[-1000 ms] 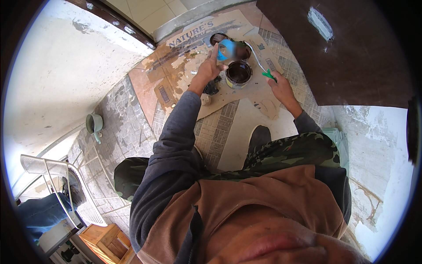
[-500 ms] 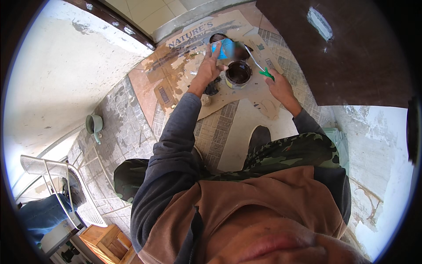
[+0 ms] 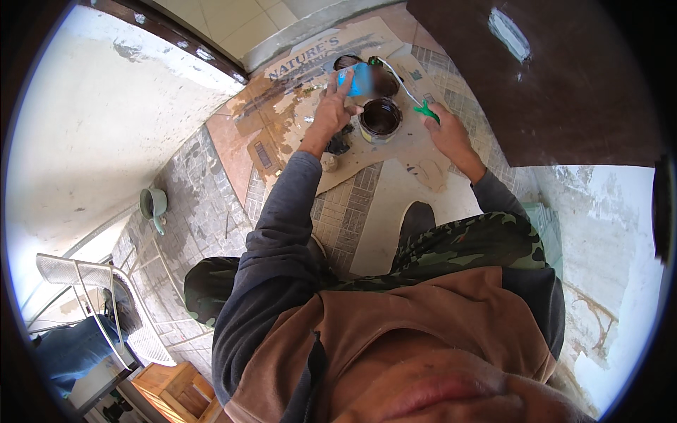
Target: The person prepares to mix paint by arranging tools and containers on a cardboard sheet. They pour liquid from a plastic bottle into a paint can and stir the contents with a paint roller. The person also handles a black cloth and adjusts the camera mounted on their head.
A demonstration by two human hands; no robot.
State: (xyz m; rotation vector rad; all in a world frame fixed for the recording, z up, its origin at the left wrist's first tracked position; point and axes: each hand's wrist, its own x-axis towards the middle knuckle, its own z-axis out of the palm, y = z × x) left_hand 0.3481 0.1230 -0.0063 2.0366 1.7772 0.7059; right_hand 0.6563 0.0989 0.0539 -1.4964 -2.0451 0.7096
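My left hand grips a blue container, its fingers lying over the surface. The container's right part is dark and blurred, so its exact kind cannot be made out. My right hand is closed round the green handle of a paint roller. Its thin metal frame reaches up and left to the dark area beside the blue container; the roller's head is hard to see there. Just below stands an open can of dark brown paint, apart from my right hand and close to my left thumb.
Stained cardboard lies under the cans. Behind the blue container sits a round dark-stained vessel. A black crumpled thing lies beside the paint can. A dark brown panel rises at right; a green dipper and white metal chair stand left.
The roller's far end has shifted left and away from me, over the dark area. Both hands keep their holds, with little movement.
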